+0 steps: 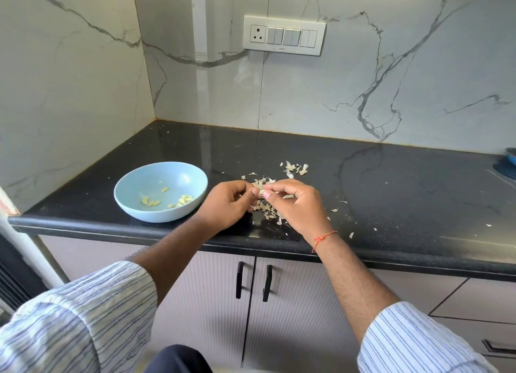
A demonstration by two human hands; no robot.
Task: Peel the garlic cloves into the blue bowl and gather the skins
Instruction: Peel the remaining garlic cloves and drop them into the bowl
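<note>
Hands meet above the near part of the black countertop, just right of the blue bowl. Left hand and right hand both have fingers curled in, their tips pinching one small garlic clove between them; the clove is mostly hidden, so how much skin remains on it cannot be told. Peeled cloves lie in the bowl, toward its near side. Loose skins sit scattered directly beneath the hands, with a second small cluster farther back and stray flakes spread to the right, some close to the near edge.

Risks, as judged: the clove is small and held only at the fingertips, so a hard pull on the skin could flick it onto the counter or over the near edge. Skins are light; a sweep of a sleeve or wrist could push the flakes off the counter, making gathering harder. Skin fragments could also fall into the bowl during transfer.
</note>
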